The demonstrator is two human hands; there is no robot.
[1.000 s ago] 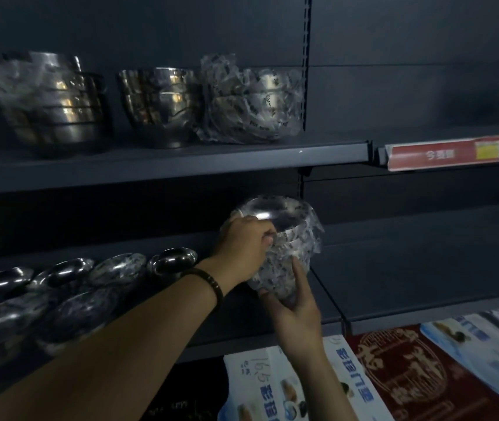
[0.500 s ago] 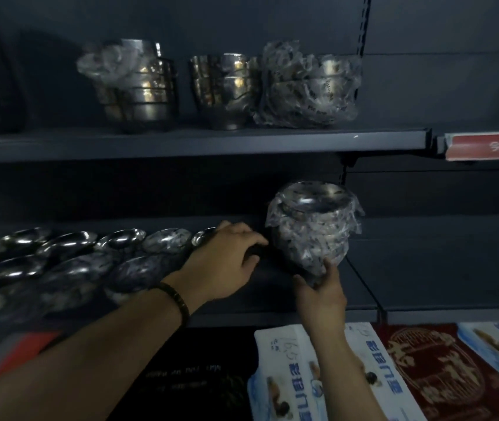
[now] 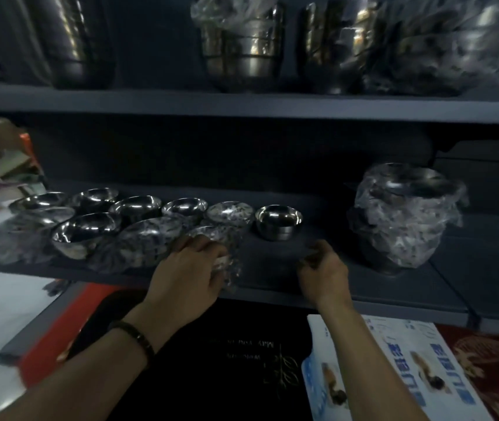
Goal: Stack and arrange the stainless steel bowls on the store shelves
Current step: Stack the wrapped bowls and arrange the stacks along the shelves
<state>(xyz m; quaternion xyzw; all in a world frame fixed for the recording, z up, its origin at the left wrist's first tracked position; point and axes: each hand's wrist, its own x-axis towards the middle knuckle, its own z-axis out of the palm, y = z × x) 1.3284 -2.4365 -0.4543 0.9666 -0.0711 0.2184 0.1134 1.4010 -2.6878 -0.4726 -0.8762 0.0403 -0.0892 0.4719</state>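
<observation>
A plastic-wrapped stack of steel bowls [image 3: 406, 214] stands upright on the middle shelf [image 3: 287, 268] at the right, with no hand on it. Several single steel bowls lie in two rows to the left, some in printed plastic wrap. My left hand [image 3: 190, 268] grips a wrapped bowl [image 3: 215, 238] at the front of those rows. A bare bowl [image 3: 278, 221] sits just behind and to the right of it. My right hand [image 3: 322, 268] hovers over the shelf between the bare bowl and the wrapped stack, fingers loosely curled, holding nothing.
Three stacks of steel bowls [image 3: 242, 47] stand on the upper shelf [image 3: 242, 104], two with plastic wrap. A larger steel pot [image 3: 75, 41] is at its left. Flat printed boxes [image 3: 394, 375] lie below the middle shelf. Cartons and a white surface are at far left.
My right hand has let go of the wrapped stack, which now stands on the shelf. My left hand moved down to a wrapped single bowl. The view has swung left.
</observation>
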